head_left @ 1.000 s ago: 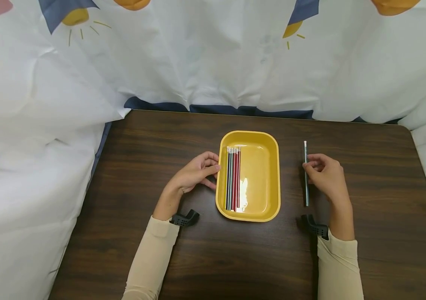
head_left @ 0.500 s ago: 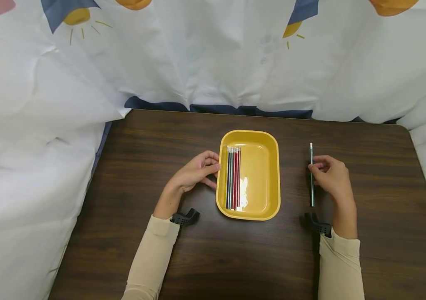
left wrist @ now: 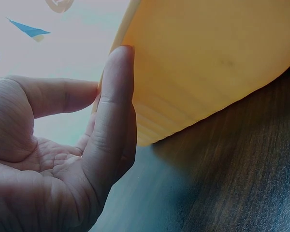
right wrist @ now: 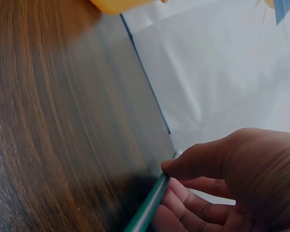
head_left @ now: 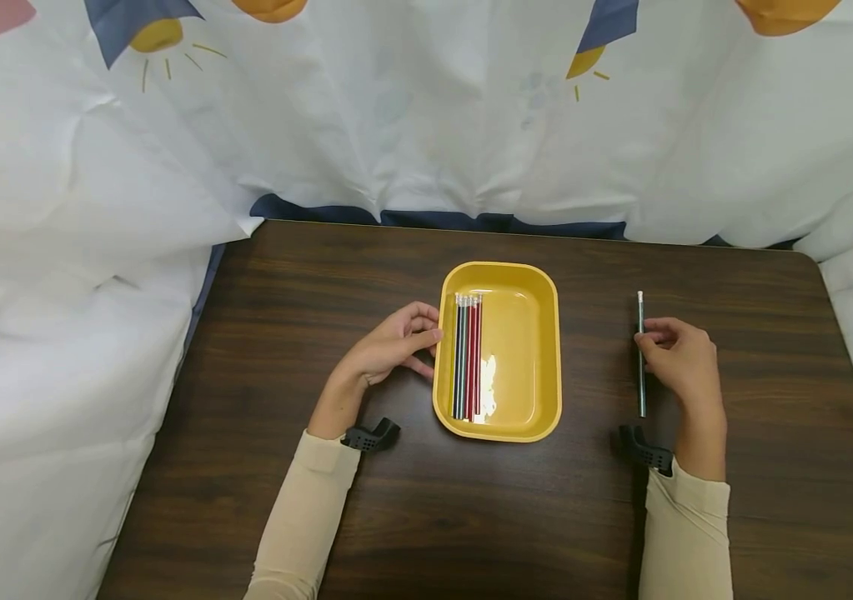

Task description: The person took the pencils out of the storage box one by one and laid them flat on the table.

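Observation:
A yellow tray point(head_left: 522, 358) sits mid-table, with several pencils point(head_left: 468, 358), dark and red, lined up along its left side. My left hand point(head_left: 398, 342) pinches the tray's left rim between thumb and fingers; the left wrist view shows the fingers against the outer wall point(left wrist: 203, 58). To the right of the tray, my right hand point(head_left: 679, 357) pinches a dark green pencil point(head_left: 641, 383) near its middle, its white eraser end pointing to the far edge. In the right wrist view the green pencil point(right wrist: 150, 205) slants between thumb and fingers, close over the table.
The dark wooden table point(head_left: 411, 517) ends at the back against a white curtain point(head_left: 441, 125) with printed shapes. More white cloth point(head_left: 58, 333) hangs along the left side. A black wrist mount point(head_left: 372, 435) juts from each sleeve near the table surface.
My right hand has moved right and slightly toward me with the green pencil, farther from the tray. The left hand and the tray have stayed in place.

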